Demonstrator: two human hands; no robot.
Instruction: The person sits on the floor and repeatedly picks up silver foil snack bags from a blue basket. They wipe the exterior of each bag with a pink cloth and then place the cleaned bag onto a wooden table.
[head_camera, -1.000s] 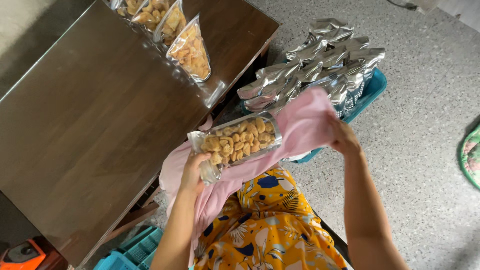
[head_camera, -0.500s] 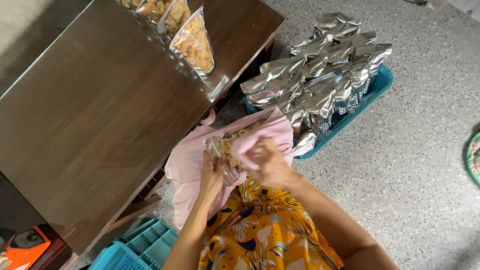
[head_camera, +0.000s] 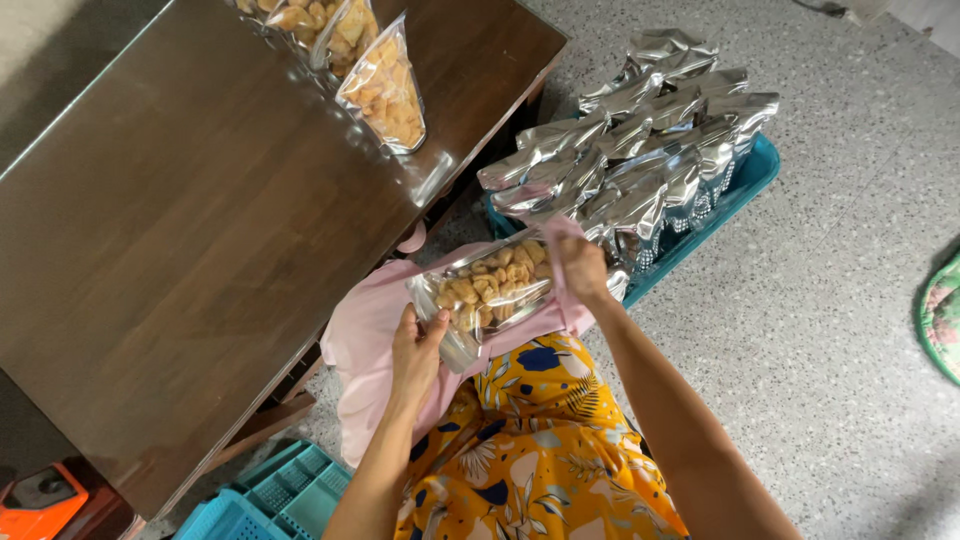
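Dark wooden table (head_camera: 200, 250) filled the left of the view, clear snack pouches (head_camera: 385, 95) standing along its far edge. Over a lap draped in pink cloth (head_camera: 365, 345), the left hand (head_camera: 415, 350) gripped the near end of a clear bag of fried snacks (head_camera: 490, 285), while the right hand (head_camera: 580, 268) pinched the cloth at the bag's far end. Silver foil pouches (head_camera: 640, 150) crowded a teal basket (head_camera: 745, 185) on the floor to the right.
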